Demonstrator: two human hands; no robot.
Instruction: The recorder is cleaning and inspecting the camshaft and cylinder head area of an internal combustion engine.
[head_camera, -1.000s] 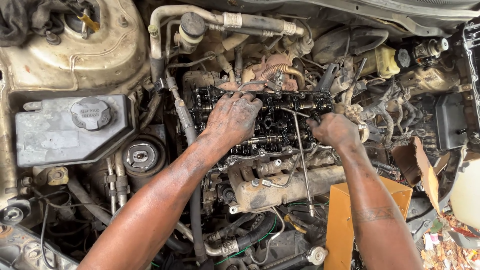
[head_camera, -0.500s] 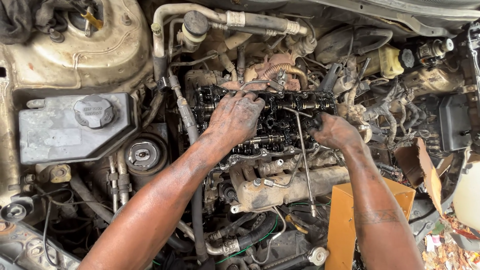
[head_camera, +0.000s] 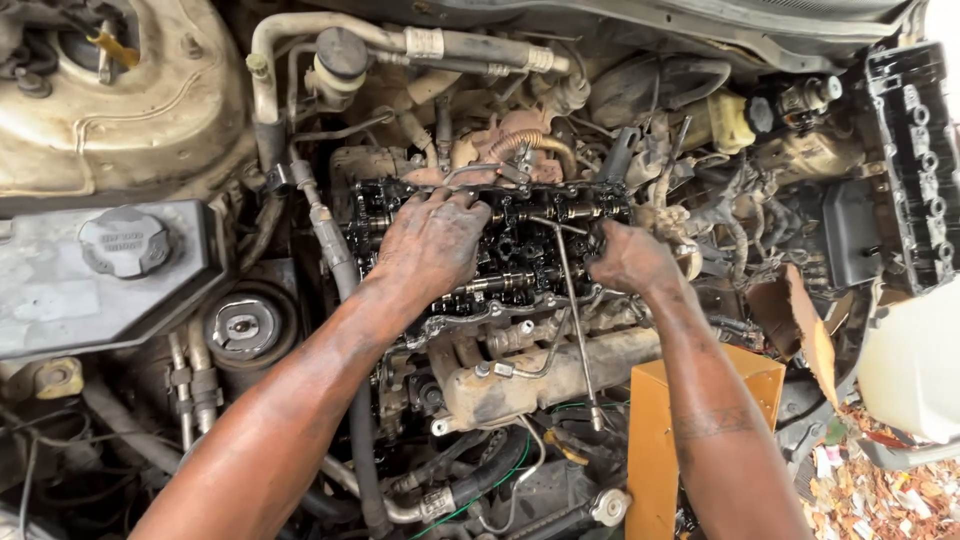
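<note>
At far left we see a grey battery box (head_camera: 70, 290) with a round cap (head_camera: 125, 242). An orange box (head_camera: 655, 440) stands lower right, torn cardboard (head_camera: 800, 325) just beyond it.

White rectangular label (head_camera: 424, 42) wrapped round metal pipe (head_camera: 470, 45) at top centre; second, smaller pale label (head_camera: 541, 59) further right on same pipe. Orange-yellow box (head_camera: 652, 440) standing upright bottom right, just beside right forearm. Torn brown cardboard (head_camera: 797, 322) right of it. Shredded paper scraps (head_camera: 860, 495), white/red/green, bottom right corner. No screens.
</note>
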